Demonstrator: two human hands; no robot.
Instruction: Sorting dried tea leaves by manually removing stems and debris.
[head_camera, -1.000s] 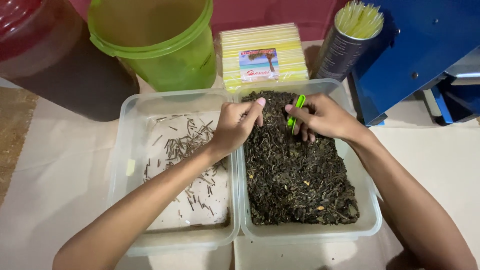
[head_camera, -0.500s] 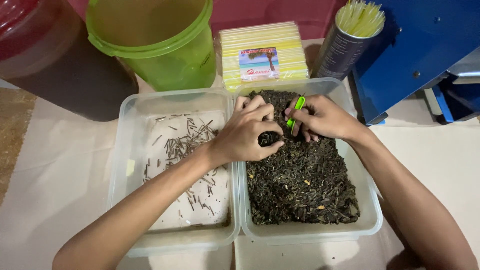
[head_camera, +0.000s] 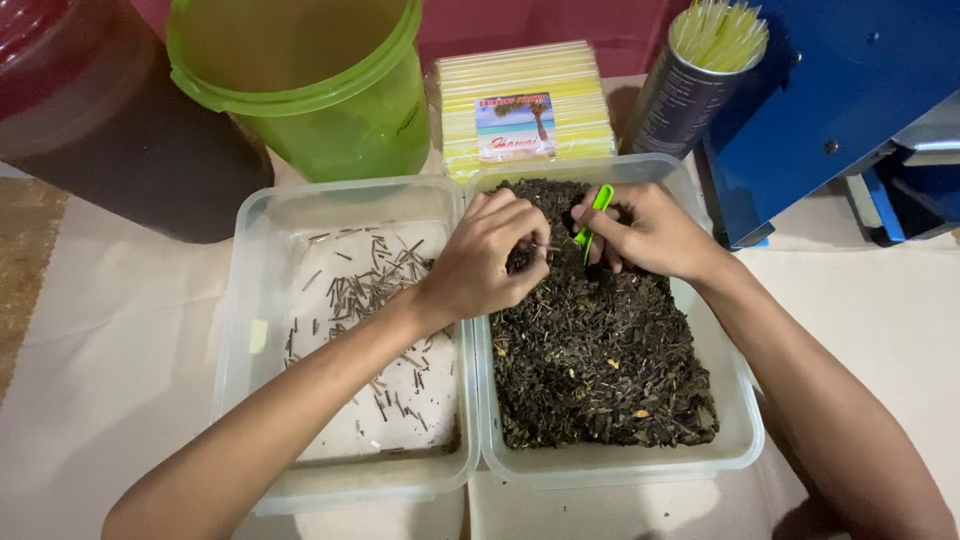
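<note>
Two clear plastic tubs sit side by side. The right tub (head_camera: 745, 420) is full of dark dried leaves (head_camera: 600, 350). The left tub (head_camera: 250, 330) holds several thin brown stems (head_camera: 370, 290) on its pale bottom. My right hand (head_camera: 655, 232) grips green tweezers (head_camera: 594, 216), tips down in the leaves at the far end. My left hand (head_camera: 487, 258) reaches across the wall between the tubs, fingers curled and pinching at the leaves just beside the tweezer tips. What it pinches is too small to make out.
Behind the tubs stand a green bucket (head_camera: 320, 90), a dark red container (head_camera: 90, 120), a flat pack of yellow straws (head_camera: 525, 105) and a metal can of yellow-green straws (head_camera: 700, 75). A blue machine (head_camera: 850, 100) is at the right. A beige cloth (head_camera: 110, 350) covers the table.
My left hand has moved from a pointing finger at the far rim down into the leaves and curled into a pinch. The right hand with the tweezers has hardly moved.
</note>
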